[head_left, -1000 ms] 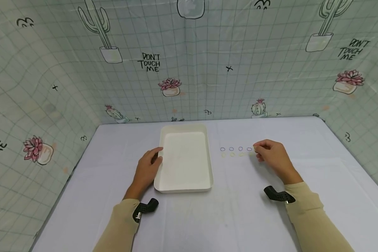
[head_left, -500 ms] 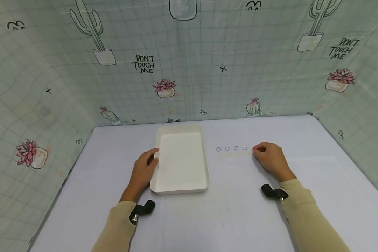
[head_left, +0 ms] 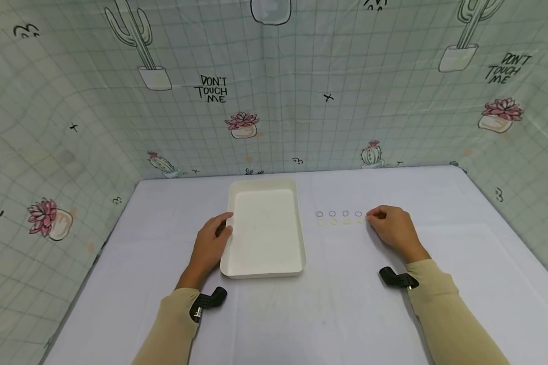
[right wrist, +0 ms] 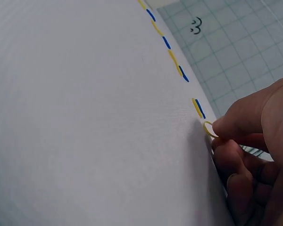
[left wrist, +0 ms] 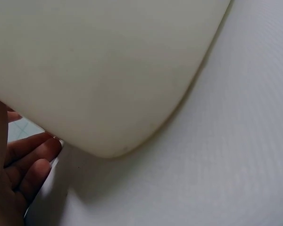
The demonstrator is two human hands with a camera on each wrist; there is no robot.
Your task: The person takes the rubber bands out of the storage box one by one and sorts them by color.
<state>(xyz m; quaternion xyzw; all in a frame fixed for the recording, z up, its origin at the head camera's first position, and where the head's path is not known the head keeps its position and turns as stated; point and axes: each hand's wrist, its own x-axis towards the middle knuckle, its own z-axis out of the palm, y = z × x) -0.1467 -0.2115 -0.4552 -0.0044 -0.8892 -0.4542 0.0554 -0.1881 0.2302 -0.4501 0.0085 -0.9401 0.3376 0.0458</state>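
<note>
In the head view a white tray (head_left: 265,233) lies on the table. My left hand (head_left: 209,246) holds its left rim, thumb and index finger at the edge; in the left wrist view the other fingers (left wrist: 35,174) are curled beside the tray's outer wall. To the right of the tray are several small blue rubber bands (head_left: 332,214) in a row. Below them runs a row of several yellow rubber bands (head_left: 333,221). My right hand (head_left: 392,228), at the right end of the rows, pinches a yellow rubber band (right wrist: 207,129) between thumb and index finger, close to the tabletop.
A white cloth covers the table (head_left: 274,324). Behind it and along both sides hangs a gridded curtain (head_left: 292,116) printed with cacti. Each wrist carries a black camera mount, one on the left (head_left: 212,299) and one on the right (head_left: 395,279).
My right hand has come down slightly to the end of the yellow row, still pinching the band. My left hand stays on the tray rim. The head view has shifted a little.
</note>
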